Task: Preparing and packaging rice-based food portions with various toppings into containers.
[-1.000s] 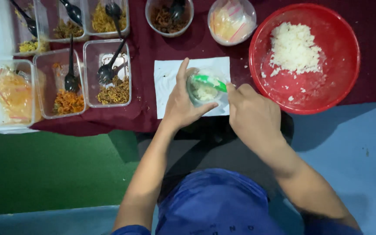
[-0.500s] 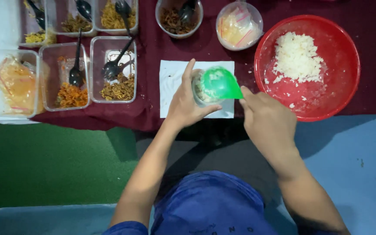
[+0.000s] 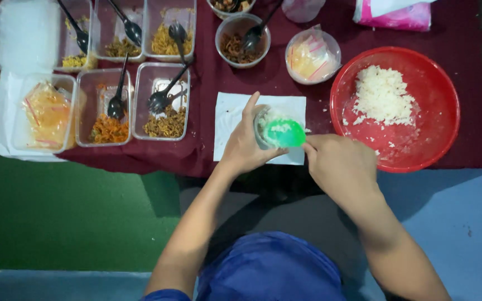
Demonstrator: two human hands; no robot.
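My left hand [image 3: 244, 146] is wrapped around a small clear cup [image 3: 263, 124] with white rice in it, held over a white paper sheet [image 3: 231, 120] on the dark red tablecloth. My right hand [image 3: 338, 164] grips a green rice paddle [image 3: 284, 134] whose blade sits on the cup's mouth, with grains of rice stuck to it. To the right stands a big red bowl [image 3: 439, 106] holding a heap of white rice [image 3: 383, 95].
Several clear rectangular tubs [image 3: 163, 103] with noodles, shredded side dishes and black spoons stand at the left. One tub [image 3: 46, 114] holds orange sauce packets. Two round cups [image 3: 241, 42] and a bowl of packets [image 3: 311, 56] sit at the back. A pink-and-white bag [image 3: 394, 14] lies far right.
The green paddle came from beside the cup, swung over it and now lies flat on the cup's mouth. My left hand kept hold of the cup. The view moved in closer.
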